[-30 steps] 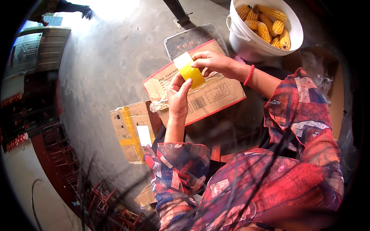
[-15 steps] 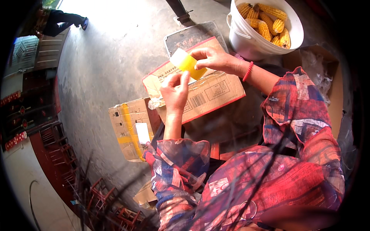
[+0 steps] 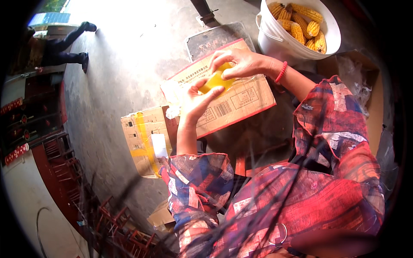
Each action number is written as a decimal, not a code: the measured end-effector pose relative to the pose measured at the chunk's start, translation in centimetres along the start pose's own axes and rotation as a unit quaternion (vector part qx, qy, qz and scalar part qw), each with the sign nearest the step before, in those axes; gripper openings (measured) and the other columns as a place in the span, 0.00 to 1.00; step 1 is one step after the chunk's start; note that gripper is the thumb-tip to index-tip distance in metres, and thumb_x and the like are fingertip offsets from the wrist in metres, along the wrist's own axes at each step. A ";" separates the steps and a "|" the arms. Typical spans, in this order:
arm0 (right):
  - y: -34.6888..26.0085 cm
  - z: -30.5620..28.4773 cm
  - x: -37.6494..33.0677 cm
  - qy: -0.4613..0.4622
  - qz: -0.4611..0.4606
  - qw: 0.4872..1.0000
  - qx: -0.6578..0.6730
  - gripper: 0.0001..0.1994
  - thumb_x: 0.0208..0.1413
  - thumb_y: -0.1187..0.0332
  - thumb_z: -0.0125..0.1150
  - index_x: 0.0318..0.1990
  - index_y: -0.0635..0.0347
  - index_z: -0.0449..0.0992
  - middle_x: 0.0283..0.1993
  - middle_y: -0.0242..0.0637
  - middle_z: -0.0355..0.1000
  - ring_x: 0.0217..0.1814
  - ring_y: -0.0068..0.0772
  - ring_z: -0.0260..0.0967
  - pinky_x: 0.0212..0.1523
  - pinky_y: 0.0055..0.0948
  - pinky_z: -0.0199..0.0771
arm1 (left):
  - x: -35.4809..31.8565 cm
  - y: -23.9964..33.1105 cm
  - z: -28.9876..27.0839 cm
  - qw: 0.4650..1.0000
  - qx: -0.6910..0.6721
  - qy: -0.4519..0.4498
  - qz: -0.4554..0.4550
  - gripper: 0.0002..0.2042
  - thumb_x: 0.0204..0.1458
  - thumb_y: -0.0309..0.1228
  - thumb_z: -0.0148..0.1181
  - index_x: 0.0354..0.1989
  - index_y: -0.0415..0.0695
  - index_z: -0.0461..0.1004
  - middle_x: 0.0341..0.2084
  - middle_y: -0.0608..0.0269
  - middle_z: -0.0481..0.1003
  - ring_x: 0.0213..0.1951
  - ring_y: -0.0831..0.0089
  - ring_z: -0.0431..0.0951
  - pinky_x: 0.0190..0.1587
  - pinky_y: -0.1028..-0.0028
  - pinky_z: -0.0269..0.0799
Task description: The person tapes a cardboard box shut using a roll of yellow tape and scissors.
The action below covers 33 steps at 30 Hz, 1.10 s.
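Between my two hands is a small flat yellow piece [image 3: 216,82], thin and glossy like a plastic slip; its exact kind does not show. My left hand [image 3: 200,99] pinches its lower left side between thumb and fingers. From the upper right, my right hand [image 3: 238,62] grips the other side, fingers bent over it and partly hiding it. Below both hands lies a flat brown cardboard box [image 3: 254,98] with red edges and printing. A crumpled clear plastic scrap [image 3: 173,112] sits at its left end, near my left wrist.
A white bucket [image 3: 271,41] of corn cobs [image 3: 297,26] stands at far right, beside an open carton [image 3: 376,116] holding clear plastic bags [image 3: 355,81]. A yellow-taped box [image 3: 137,144] is at left. Beyond lies a dark flat panel [image 3: 215,41]. Another person [image 3: 60,47] is at upper left.
The yellow piece has turned and looks bent between my hands. My left fingers have spread around its side and my right hand has curled over it. The other person's legs have shifted.
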State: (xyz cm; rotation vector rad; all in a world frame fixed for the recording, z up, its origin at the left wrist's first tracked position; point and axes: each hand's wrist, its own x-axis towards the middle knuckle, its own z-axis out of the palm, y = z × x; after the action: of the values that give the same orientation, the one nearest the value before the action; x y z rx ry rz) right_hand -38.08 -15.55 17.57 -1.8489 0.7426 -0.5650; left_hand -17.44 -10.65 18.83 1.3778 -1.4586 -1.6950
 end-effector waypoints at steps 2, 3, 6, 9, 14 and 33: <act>-0.6 0.6 0.4 0.107 0.009 0.994 -0.001 0.17 0.41 0.73 0.54 0.44 0.63 0.70 0.44 0.37 0.66 0.52 0.32 0.62 0.54 0.29 0.61 | 0.3 0.0 0.0 0.994 -0.103 0.028 0.039 0.17 0.44 0.29 0.65 0.42 0.35 0.72 0.32 0.61 0.76 0.34 0.79 0.74 0.38 0.80 0.68; -0.9 0.9 0.6 0.160 0.013 0.987 -0.001 0.19 0.42 0.73 0.54 0.46 0.62 0.68 0.45 0.37 0.66 0.51 0.32 0.62 0.54 0.29 0.61 | 0.5 -0.1 -0.1 0.992 -0.113 0.049 0.036 0.17 0.43 0.28 0.65 0.42 0.35 0.72 0.32 0.61 0.76 0.34 0.79 0.74 0.38 0.80 0.69; -0.3 -0.6 0.8 0.234 0.138 0.962 0.042 0.18 0.48 0.65 0.54 0.47 0.61 0.68 0.43 0.36 0.69 0.46 0.27 0.66 0.46 0.25 0.67 | 1.1 -0.9 -0.3 0.984 -0.131 0.115 0.025 0.17 0.43 0.26 0.64 0.42 0.34 0.70 0.34 0.60 0.75 0.34 0.78 0.74 0.40 0.80 0.68; -0.2 -0.2 0.8 0.127 0.279 0.939 0.157 0.20 0.52 0.52 0.52 0.44 0.57 0.71 0.39 0.34 0.70 0.41 0.24 0.67 0.38 0.22 0.67 | 1.4 -1.4 0.2 0.965 -0.190 0.138 0.116 0.17 0.44 0.26 0.64 0.42 0.35 0.69 0.36 0.59 0.74 0.38 0.78 0.73 0.42 0.80 0.67; -0.8 1.3 1.3 0.137 0.204 0.925 0.290 0.21 0.51 0.52 0.53 0.46 0.58 0.69 0.39 0.33 0.70 0.43 0.22 0.67 0.39 0.21 0.66 | 1.2 0.2 2.0 0.961 0.022 0.206 0.182 0.11 0.43 0.24 0.64 0.34 0.37 0.70 0.27 0.64 0.73 0.35 0.77 0.72 0.41 0.79 0.67; -0.2 3.4 2.6 0.202 0.137 0.889 0.386 0.13 0.43 0.68 0.52 0.36 0.66 0.69 0.34 0.37 0.68 0.37 0.27 0.64 0.39 0.25 0.65 | 1.0 -0.2 2.9 0.943 0.128 0.249 0.177 0.14 0.39 0.30 0.67 0.30 0.38 0.69 0.21 0.64 0.72 0.23 0.78 0.70 0.27 0.78 0.66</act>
State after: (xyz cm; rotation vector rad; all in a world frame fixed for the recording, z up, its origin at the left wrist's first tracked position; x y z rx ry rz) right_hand -33.91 -15.16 16.63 -0.8758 0.8658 -0.9128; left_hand -20.40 -10.26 18.00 1.4332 -1.5362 -0.8739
